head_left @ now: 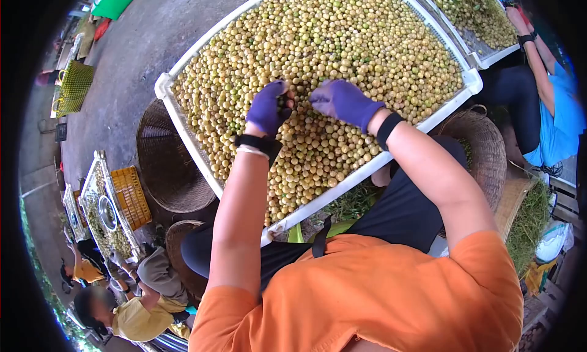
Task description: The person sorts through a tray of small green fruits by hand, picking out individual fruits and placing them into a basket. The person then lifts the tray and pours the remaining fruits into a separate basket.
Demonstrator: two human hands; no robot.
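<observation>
Though half-curled in purple gloves (353, 102), left fingers (290, 96) and right fingers (318, 97), contents unclear, over smooth, round fruit (367, 43).

At twelve o'clock we see a smooth white plastic tray (472, 81) with a soft sheen, bearing matt, smooth-skinned fruit (342, 34). Rough woven basketwork forms the basket (162, 162) at nine o'clock; matt concrete-like floor (134, 64) lies at ten. At five, we note the orange shirt (397, 285), matt, softly creased cloth.
</observation>
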